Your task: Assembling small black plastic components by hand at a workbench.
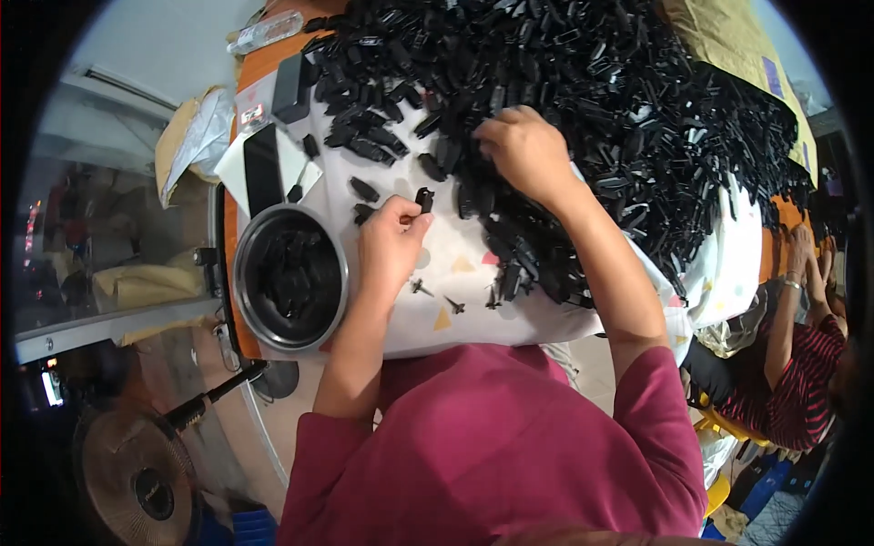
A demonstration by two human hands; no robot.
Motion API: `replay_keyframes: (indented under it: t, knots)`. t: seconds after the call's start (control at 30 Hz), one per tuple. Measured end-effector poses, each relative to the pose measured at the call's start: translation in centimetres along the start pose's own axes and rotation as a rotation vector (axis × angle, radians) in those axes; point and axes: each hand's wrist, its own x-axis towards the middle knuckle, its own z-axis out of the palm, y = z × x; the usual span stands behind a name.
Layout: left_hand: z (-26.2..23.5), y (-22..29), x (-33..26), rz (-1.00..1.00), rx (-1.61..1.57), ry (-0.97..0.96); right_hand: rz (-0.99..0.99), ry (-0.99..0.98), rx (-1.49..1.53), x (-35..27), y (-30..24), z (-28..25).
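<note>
A huge heap of small black plastic parts [583, 100] covers the far half of a table under a white patterned cloth [473, 309]. My left hand [390, 244] pinches one small black part [424, 198] between thumb and fingertips, just above the cloth. My right hand [523, 150] rests palm-down on the near edge of the heap, fingers curled among the parts; whether it grips one is hidden. A round metal bowl [244, 300] holding several black parts sits to the left of my left hand. A few tiny dark pieces [452, 303] lie on the cloth near me.
A black flat bar [262, 168] and white sheets lie beyond the bowl. Another person in a striped top [801, 382] sits at the right with hands at the table edge. A fan [137, 473] stands on the floor at lower left. Bags sit at left.
</note>
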Motion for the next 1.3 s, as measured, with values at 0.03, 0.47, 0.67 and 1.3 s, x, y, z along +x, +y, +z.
replay_keyframes:
  t: [0.03, 0.47, 0.67, 1.3]
  knots:
    - [0.2, -1.2, -0.3, 0.0, -0.194, -0.005, -0.098, -0.049, 0.008, 0.7, -1.1, 1.0]
    - [-2.0, -0.9, -2.1, -0.106, -0.996, 0.032, -0.036, -0.122, 0.197, -0.3, -3.8, 3.7]
    - [-0.3, -0.8, -2.0, -0.041, -1.02, -0.07, 0.133, -0.129, -0.408, -0.1, 4.5, 1.4]
    - [1.9, 3.2, -2.3, 0.261, -0.884, -0.172, 0.676, -0.231, 1.363, -5.3, -3.7, -5.0]
